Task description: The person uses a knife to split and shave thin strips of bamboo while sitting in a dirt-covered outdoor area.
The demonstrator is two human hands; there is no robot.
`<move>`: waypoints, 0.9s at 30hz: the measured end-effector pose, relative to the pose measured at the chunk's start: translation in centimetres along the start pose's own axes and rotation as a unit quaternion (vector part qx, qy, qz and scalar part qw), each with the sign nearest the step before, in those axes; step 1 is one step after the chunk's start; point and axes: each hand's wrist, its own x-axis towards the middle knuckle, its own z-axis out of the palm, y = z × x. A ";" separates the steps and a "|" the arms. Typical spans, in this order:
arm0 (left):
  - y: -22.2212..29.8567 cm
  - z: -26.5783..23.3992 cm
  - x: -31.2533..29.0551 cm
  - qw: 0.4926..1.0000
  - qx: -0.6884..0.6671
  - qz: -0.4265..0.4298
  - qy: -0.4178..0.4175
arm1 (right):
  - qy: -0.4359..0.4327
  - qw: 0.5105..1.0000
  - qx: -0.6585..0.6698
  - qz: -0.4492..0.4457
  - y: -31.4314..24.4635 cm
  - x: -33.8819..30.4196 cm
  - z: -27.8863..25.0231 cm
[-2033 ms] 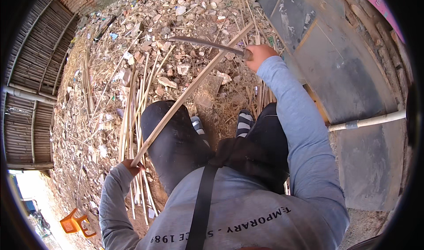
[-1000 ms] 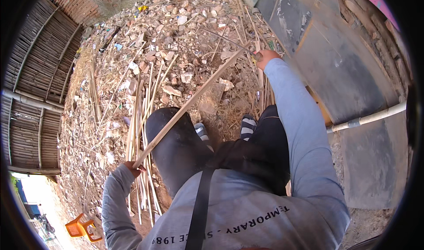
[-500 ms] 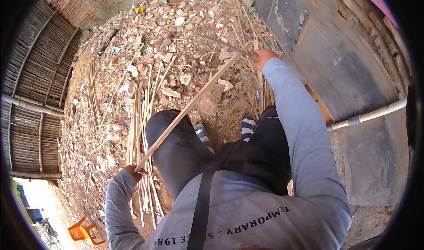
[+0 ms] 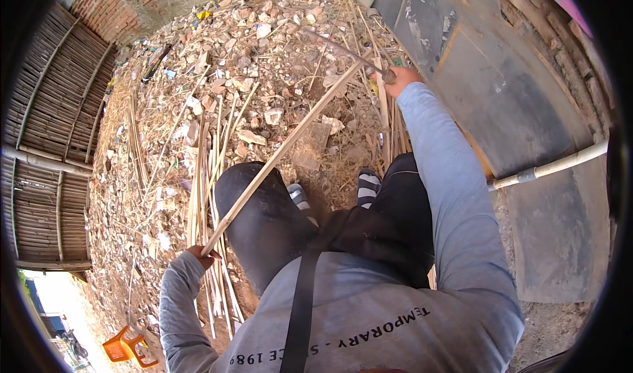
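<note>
A long split-bamboo strip (image 4: pixel 283 157) slants across my bent left knee. My left hand (image 4: pixel 203 257) is closed round its near, lower end. Up at the far right, my right hand (image 4: pixel 403 81) grips a long, thin, dark blade (image 4: pixel 343 50) that looks like a machete, by its rounded handle (image 4: pixel 388 76). The blade points to the far left and crosses close to the strip's far end; whether they touch I cannot tell. More bamboo strips (image 4: pixel 210 182) lie in a loose bundle on the ground by my left knee.
Rubble (image 4: pixel 264 33) and dry straw cover the ground. Further strips (image 4: pixel 390 125) lie beyond my right foot. Dark panels (image 4: pixel 527 119) with a pole (image 4: pixel 560 170) stand at right. A bamboo-slat wall (image 4: pixel 49 109) is at left, an orange plastic chair (image 4: pixel 122 346) at lower left, a brick wall (image 4: pixel 105 7) behind.
My right hand has moved slightly away and to the right with the blade, whose handle end now shows more. My left hand keeps its hold on the strip, nearly still.
</note>
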 end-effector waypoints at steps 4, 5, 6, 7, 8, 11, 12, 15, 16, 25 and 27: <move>0.3 -0.3 0.0 1.000 0.011 0.019 0.008 | 0.123 0.982 0.009 0.145 4.9 1.6 3.2; 0.1 0.0 -0.4 0.999 0.005 0.034 0.004 | 0.121 0.982 0.010 0.142 4.8 1.7 3.1; 0.0 0.2 -0.6 0.999 -0.002 0.048 -0.002 | 0.087 0.986 0.010 0.139 4.7 1.8 3.0; -0.1 0.4 -0.7 0.999 -0.004 0.045 -0.001 | 0.051 0.989 0.009 0.137 4.6 1.9 3.0; -0.2 0.6 -0.9 0.999 -0.029 0.038 -0.003 | 0.049 0.990 0.009 0.133 4.5 1.9 3.0; -0.7 1.6 -0.7 0.998 -0.063 0.025 -0.004 | 0.042 0.984 0.112 0.134 4.7 2.2 3.1; -0.8 1.9 -0.6 0.994 -0.070 0.079 0.008 | 0.093 0.980 0.115 0.130 5.5 2.5 3.6; -1.5 2.7 -0.8 0.980 -0.110 0.161 0.035 | 0.135 0.971 0.148 0.127 6.7 2.8 3.9; -1.7 3.1 -1.2 0.975 -0.151 0.152 0.057 | 0.128 0.967 0.178 0.131 6.8 2.7 4.0; 0.2 2.8 -3.5 0.918 -0.038 0.208 0.336 | -0.003 0.978 0.209 0.006 1.4 -0.1 2.2; 0.7 2.7 -4.2 0.921 -0.023 0.194 0.337 | 0.007 0.981 0.187 -0.040 -1.2 -1.3 2.1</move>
